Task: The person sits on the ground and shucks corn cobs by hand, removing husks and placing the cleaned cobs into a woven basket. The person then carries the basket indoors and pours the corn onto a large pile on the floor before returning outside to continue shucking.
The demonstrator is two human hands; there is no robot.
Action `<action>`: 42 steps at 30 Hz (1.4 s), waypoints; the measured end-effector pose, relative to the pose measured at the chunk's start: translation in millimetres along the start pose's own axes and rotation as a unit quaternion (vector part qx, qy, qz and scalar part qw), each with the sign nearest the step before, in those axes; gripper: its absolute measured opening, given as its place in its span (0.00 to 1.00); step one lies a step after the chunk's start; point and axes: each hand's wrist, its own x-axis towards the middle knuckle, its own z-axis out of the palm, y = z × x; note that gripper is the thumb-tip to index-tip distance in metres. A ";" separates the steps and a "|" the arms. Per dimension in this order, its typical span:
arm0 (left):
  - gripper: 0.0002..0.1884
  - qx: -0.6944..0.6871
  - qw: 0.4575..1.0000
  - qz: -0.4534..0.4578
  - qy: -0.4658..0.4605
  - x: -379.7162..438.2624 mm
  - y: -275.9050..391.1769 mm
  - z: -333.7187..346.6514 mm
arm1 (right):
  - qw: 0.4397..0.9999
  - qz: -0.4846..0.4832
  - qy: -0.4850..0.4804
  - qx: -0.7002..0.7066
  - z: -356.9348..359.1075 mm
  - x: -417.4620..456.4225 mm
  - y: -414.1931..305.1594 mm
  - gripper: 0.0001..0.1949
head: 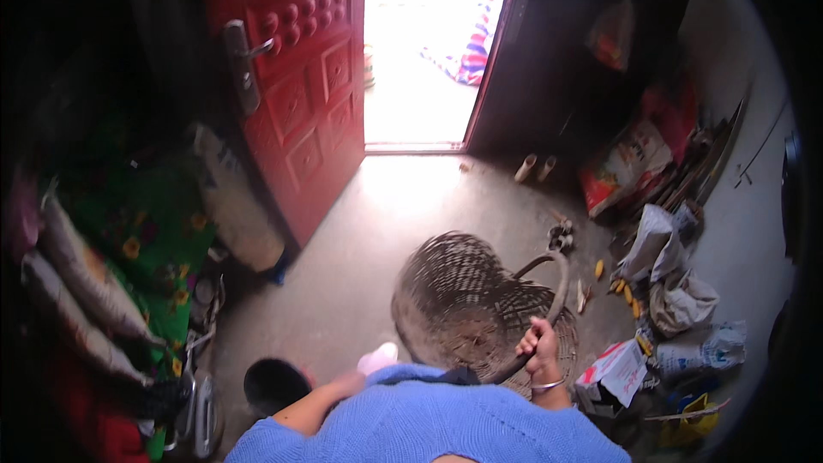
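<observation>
My right hand (540, 344) is closed around the thick curved handle (560, 283) of a woven wicker basket (460, 270). The basket is on or just above the floor in front of me, its woven wall blurred and its inside brown with dirt. More wickerwork (537, 299) shows beside it under the handle; I cannot tell whether that is a second basket. My left forearm (315, 402) reaches forward at my side. The left hand (352, 383) is blurred and mostly hidden by my blue knit top, beside a pale shoe tip (380, 358).
A red panelled door (308, 96) stands ajar onto a bright yard. A black bucket (276, 386) is at my left, near sacks (90, 263) on green flowered cloth (141, 225). Along the right wall lie corn cobs (627, 294), white bags (681, 302), a cardboard box (611, 373) and sticks (701, 164).
</observation>
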 end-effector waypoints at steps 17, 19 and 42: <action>0.23 -0.075 0.991 -0.097 -0.055 183.3 30.8 -270.6 | 0.956 0.041 -0.258 -0.135 261.1 251.4 -145.8 0.11; 0.23 -0.075 0.990 -0.105 -0.048 208.2 40.8 -313.6 | 0.951 0.056 -0.270 -0.138 294.1 287.7 -174.4 0.11; 0.23 -0.085 0.992 -0.091 -0.026 499.9 57.7 -748.3 | 0.932 0.054 -0.273 -0.233 641.8 669.6 -382.0 0.09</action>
